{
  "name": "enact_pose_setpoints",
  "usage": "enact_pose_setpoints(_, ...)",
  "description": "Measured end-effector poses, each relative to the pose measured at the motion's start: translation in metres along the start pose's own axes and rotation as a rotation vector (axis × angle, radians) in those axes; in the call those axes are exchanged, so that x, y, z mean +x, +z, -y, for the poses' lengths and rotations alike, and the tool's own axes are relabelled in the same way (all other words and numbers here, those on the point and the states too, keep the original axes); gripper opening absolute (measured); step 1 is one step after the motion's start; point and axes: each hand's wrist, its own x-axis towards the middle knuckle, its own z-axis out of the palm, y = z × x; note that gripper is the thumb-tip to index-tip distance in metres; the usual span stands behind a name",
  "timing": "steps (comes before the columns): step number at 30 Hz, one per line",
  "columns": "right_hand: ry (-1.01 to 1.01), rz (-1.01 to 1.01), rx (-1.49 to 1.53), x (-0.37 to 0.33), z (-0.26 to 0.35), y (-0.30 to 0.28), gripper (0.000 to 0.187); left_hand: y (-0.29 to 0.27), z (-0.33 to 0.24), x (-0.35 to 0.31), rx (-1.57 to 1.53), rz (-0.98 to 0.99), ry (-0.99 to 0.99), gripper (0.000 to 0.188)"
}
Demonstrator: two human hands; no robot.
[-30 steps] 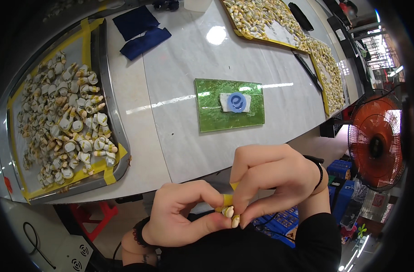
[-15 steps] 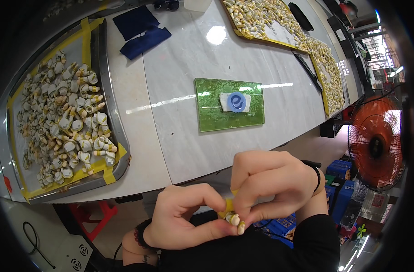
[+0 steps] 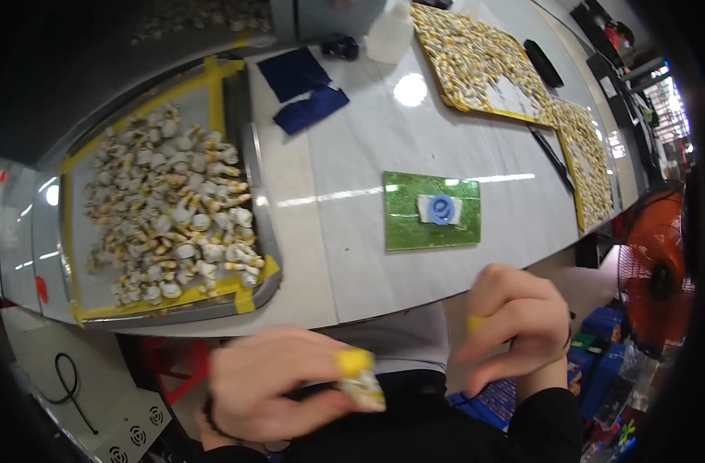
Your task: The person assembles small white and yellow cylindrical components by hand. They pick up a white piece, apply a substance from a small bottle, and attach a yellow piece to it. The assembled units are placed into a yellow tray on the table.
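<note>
Low at the table's near edge, my left hand (image 3: 271, 378) pinches a small white-and-yellow piece (image 3: 365, 391) between thumb and fingers; motion blur hides its exact kind. Yellow wrapping covers a fingertip of that hand. My right hand (image 3: 522, 328) is apart from it to the right, thumb and index finger separated, with nothing seen between them. A bit of yellow also shows on one of its fingertips. Beyond the hands lies a green rectangular slab (image 3: 399, 231), bearing a white pad (image 3: 425, 207) and a round blue piece (image 3: 443, 209).
At left stands a metal-rimmed tray (image 3: 264, 289) edged in yellow tape, heaped with similar white-and-yellow pieces (image 3: 179, 208). Dark blue cloths (image 3: 310, 112) lie behind it. Yellow-edged trays (image 3: 514, 94) of small pieces sit far right. An orange fan (image 3: 657, 270) stands right.
My hands have drawn apart: the left moved left with the piece, the right moved right without it. The whole view has shifted, so the table appears farther right and lower.
</note>
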Motion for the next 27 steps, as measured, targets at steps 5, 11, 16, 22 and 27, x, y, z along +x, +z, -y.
enact_pose_setpoints(5,0.077,-0.371,-0.062,-0.028,-0.005,-0.002,0.031,-0.083,-0.028,0.024,0.982,-0.251,-0.21,0.028)
enact_pose_setpoints(11,0.134,-0.374,-0.068,-0.041,-0.007,-0.004,0.031,-0.098,-0.013,0.033,1.341,0.457,-0.221,0.047)
enact_pose_setpoints(16,0.102,-0.45,-0.07,-0.047,-0.014,-0.011,0.028,-0.127,-0.002,0.036,1.338,0.424,-0.422,0.055)
enact_pose_setpoints(22,0.005,-0.488,-0.026,-0.053,-0.024,-0.018,0.02,-0.204,0.014,-0.008,1.242,0.241,-0.516,0.064)
enact_pose_setpoints(27,0.006,-0.505,0.013,-0.051,-0.028,-0.02,0.018,-0.202,0.023,-0.005,1.328,0.238,-0.566,0.071)
